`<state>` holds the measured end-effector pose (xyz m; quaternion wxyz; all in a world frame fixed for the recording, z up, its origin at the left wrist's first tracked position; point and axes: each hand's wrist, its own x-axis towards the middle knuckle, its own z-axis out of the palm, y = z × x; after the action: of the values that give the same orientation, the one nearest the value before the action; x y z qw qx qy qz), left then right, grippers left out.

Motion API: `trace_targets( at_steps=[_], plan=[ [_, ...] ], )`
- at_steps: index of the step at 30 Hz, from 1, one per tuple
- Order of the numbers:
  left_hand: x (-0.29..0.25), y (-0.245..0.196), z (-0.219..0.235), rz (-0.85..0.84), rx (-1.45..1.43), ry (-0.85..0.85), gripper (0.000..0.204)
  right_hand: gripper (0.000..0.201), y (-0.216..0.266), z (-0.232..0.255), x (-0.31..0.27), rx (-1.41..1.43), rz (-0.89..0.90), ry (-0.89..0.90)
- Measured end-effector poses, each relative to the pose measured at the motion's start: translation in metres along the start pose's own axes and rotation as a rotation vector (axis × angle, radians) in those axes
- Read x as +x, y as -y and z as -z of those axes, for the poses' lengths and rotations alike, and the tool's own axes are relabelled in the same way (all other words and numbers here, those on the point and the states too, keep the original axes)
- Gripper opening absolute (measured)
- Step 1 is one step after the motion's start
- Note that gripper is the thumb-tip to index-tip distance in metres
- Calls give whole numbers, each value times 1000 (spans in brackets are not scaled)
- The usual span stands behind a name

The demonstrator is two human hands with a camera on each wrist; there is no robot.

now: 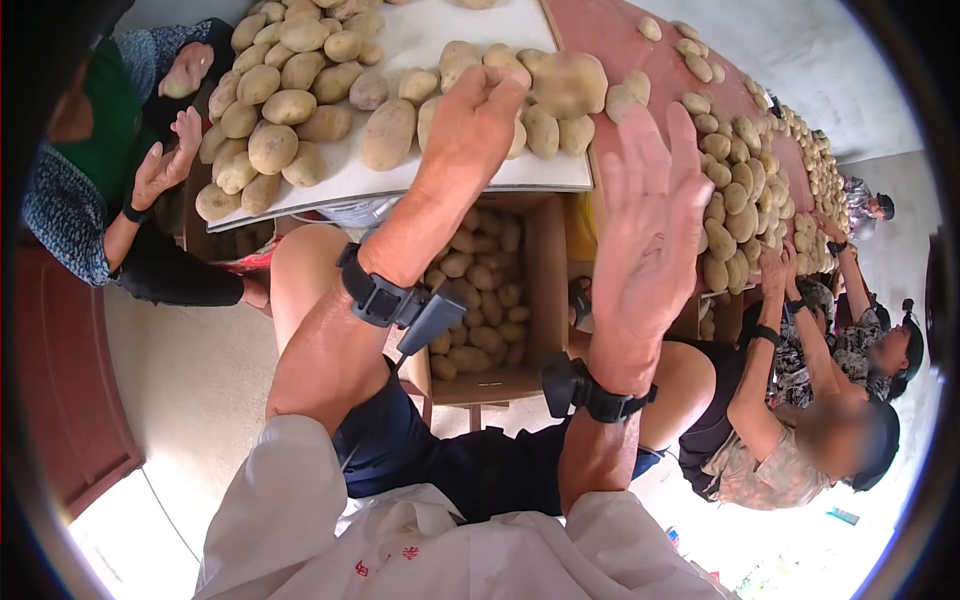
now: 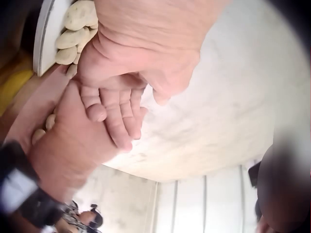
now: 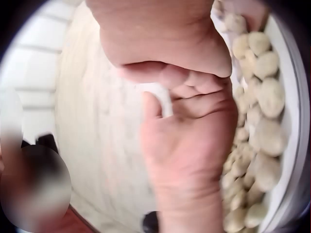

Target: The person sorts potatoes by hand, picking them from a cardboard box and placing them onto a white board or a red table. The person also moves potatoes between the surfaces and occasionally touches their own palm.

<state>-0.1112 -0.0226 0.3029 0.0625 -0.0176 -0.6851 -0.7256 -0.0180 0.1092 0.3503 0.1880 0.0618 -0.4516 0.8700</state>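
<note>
My left hand [image 1: 470, 130] hovers over the near edge of the white board, its fingers loosely bent and nothing visible in its palm. Potatoes [image 1: 388, 135] lie on the board around and behind it. Blurred in the head view, my right hand [image 1: 648, 220] is raised to the right of the board's corner with its fingers straight. Both hands stand apart there. The left wrist view has the right hand [image 2: 77, 136] behind the left fingers [image 2: 116, 119]. In the right wrist view the left palm [image 3: 189, 141] faces the camera, its fingertips hidden behind the right hand [image 3: 165, 39].
Below the board, between my knees, stands a cardboard box [image 1: 545, 300] with many potatoes. Another person's hands [image 1: 165, 165] are raised at the left. A red table [image 1: 600, 25] bearing potato piles [image 1: 740, 190] runs off to the right, where several people sit.
</note>
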Motion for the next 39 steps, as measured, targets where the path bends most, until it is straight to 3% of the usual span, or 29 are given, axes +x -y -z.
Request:
trace_targets(
  at_steps=[2, 3, 4, 6, 8, 9, 10, 12, 13, 16, 17, 22, 26, 30, 32, 33, 35, 36, 39],
  plan=[
    [-7, 1, 0, 4, -15, 62, 33, 50, 16, 9, -9, -651, 119, 223],
    [-9, 0, 1, 1, -40, 118, 29, 40, 33, -17, -22, -809, -12, 122],
    [-11, 2, -1, 4, -26, 109, 29, 33, 45, -20, -27, -942, -9, 207],
    [-12, 6, -4, -37, -59, 163, 26, 32, 69, -35, -43, -933, -63, 456],
    [-14, -5, -4, 1, 4, 164, 24, 34, 74, -46, -35, -824, 310, 882],
    [-15, -5, -6, 8, -20, 146, 23, 39, 93, -62, -42, -932, 295, 980],
    [-16, -8, -5, -12, 51, 164, 25, 39, 113, -76, -39, -1008, 242, 1152],
    [-16, -1, -11, -44, 16, 151, 24, 80, 126, -78, -41, -1078, 34, 1249],
    [-16, -1, -11, -40, 36, 139, 24, 80, 130, -79, -32, -1053, 37, 1254],
    [-18, -3, -13, -58, 51, 143, 22, 75, 134, -85, 2, -996, -251, 1461],
    [-19, -3, -13, -75, 27, 137, 21, 75, 137, -85, 6, -991, -260, 1486],
    [-22, -10, -12, -59, -22, 138, 20, 73, 146, -95, -27, -1180, 33, 1276],
    [-21, -9, -12, -118, -34, 105, 20, 71, 151, -93, -41, -1228, 158, 1189],
    [-21, -8, -12, -123, -79, 86, 18, 69, 136, -64, -25, -1023, 271, 1253],
    [-23, -10, -10, -135, -74, 62, 17, 71, 131, -65, -7, -935, 573, 1507],
    [-24, -13, -9, -123, -70, 80, 17, 71, 127, -65, -19, -926, 583, 1513],
    [-23, -13, -9, -130, -92, 94, 16, 70, 116, -69, -61, -1406, 854, 935],
    [-24, -14, -10, -139, -88, 84, 16, 70, 116, -86, -62, -1396, 866, 940],
    [-23, -14, -8, -128, -99, 85, 17, 64, 119, -119, -55, -1724, 877, 938]
  ],
)
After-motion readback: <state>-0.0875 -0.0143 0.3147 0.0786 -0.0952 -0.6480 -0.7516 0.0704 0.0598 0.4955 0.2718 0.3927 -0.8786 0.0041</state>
